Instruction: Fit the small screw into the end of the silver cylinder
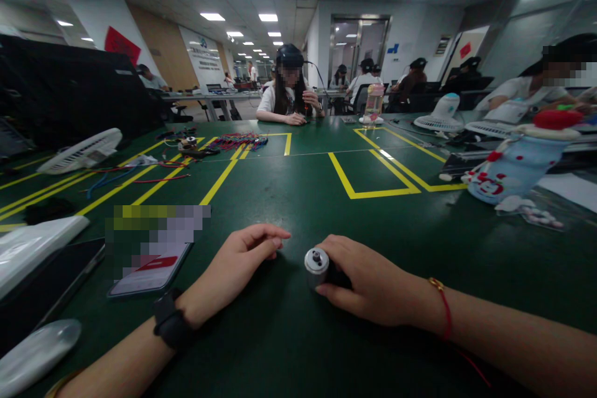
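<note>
My right hand [368, 277] is wrapped round a small silver cylindrical motor [316, 261]. Its round metal end faces up, with a short shaft in the middle and small dark holes beside it; the palm side of the motor is hidden behind my fingers. To its left, my left hand [242, 258] hovers low over the green table [280, 323]. The fingers there are loosely bent and point toward the motor, apart from it, with nothing visible in them. A black watch is on my left wrist, and a red cord circles the right one.
A card in a clear sleeve [158, 273], a white mouse [40, 351] and a dark tablet-like slab [51, 292] lie at left. Red and blue wires [237, 141] are heaped farther back. A blue bottle [517, 161] stands at right. Across the table sits a person [289, 93].
</note>
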Demonstrator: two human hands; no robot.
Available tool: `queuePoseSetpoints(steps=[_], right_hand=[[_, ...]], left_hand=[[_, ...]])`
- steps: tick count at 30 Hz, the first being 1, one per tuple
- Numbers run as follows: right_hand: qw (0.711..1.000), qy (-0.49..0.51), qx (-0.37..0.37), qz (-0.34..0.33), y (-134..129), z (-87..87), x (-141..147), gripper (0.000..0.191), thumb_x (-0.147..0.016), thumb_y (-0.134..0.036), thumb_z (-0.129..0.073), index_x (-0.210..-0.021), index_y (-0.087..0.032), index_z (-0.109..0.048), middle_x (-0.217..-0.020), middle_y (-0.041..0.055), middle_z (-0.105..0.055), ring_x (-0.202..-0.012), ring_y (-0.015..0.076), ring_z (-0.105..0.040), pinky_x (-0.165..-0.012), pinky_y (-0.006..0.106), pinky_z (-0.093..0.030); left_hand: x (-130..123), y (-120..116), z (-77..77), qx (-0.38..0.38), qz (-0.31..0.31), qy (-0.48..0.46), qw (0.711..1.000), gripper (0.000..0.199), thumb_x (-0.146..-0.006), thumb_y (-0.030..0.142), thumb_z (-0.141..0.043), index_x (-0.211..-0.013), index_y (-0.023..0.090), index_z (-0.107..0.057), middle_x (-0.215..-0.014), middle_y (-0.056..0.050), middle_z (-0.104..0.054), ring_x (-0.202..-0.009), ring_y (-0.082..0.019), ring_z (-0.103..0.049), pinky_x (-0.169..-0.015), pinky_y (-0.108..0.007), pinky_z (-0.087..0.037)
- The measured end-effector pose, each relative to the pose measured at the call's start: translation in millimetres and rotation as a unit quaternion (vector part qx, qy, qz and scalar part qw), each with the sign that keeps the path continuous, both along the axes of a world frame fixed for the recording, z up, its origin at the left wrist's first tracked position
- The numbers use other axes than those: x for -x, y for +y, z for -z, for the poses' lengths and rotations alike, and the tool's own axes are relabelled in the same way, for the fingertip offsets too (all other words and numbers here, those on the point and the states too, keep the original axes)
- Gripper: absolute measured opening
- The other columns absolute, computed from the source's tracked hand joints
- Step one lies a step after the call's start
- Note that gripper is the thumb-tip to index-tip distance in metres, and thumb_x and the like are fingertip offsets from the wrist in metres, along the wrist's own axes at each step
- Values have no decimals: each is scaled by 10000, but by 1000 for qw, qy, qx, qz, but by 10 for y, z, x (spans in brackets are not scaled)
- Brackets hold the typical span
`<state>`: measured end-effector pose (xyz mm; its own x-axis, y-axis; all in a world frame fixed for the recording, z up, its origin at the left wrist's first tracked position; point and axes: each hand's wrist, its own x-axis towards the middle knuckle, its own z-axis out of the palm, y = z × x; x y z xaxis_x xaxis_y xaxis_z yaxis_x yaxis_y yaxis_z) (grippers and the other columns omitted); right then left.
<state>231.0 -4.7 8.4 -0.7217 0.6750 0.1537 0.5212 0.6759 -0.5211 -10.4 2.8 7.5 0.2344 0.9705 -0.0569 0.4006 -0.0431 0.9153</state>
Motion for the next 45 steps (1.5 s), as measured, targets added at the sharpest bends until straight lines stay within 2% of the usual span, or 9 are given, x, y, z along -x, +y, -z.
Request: queuePoseSetpoints(steps=[7,15,24,33,39,45], right_hand=[[1000,8,1,-9,13,20,-6,281,-833,-251,-619,-1091,-167,-547,-1002,81,-582,-867,207,-512,-794,360,-425],[1000,0,-11,-4,9,24,7,208,-838,-258,-612,-1005,-158,-538,-949,67,-567,-810,188,-494,-732,332,-421],[1000,7,-16,-6,9,19,19,192,-839,-250,-606,-992,-161,-531,-938,60,-561,-790,177,-484,-710,321,-409],[1000,15,-4,0,10,32,15,229,-833,-261,-619,-1026,-170,-537,-959,69,-574,-806,190,-496,-730,339,-415],[1000,11,-3,-11,2,7,5,250,-843,-251,-608,-1068,-163,-543,-983,77,-579,-845,198,-505,-775,349,-417],[1000,11,0,-9,9,14,-12,254,-838,-252,-618,-1067,-165,-549,-995,80,-578,-863,201,-506,-783,348,-416]], left_hand=[[-72,-79,6,-37,68,15,997,210,-893,345,-572,-1042,227,-662,-974,-38,-648,-883,-212,-606,-788,-343,-480],[-233,-138,-159,-88,111,31,989,192,-912,342,-566,-1024,268,-703,-1022,-25,-638,-910,-201,-598,-833,-341,-470],[-289,-136,-191,-107,97,30,989,184,-894,328,-588,-932,222,-733,-952,-44,-650,-873,-203,-593,-798,-328,-469],[-245,-114,-183,-109,82,-20,990,151,-888,316,-608,-920,219,-720,-946,-36,-645,-861,-199,-598,-772,-322,-468],[-60,-76,-135,-118,79,17,990,140,-894,318,-607,-918,240,-720,-951,-20,-651,-898,-195,-600,-806,-316,-448],[-29,-42,-73,-95,125,66,985,152,-884,314,-611,-890,240,-744,-939,-18,-641,-893,-190,-595,-816,-306,-443]])
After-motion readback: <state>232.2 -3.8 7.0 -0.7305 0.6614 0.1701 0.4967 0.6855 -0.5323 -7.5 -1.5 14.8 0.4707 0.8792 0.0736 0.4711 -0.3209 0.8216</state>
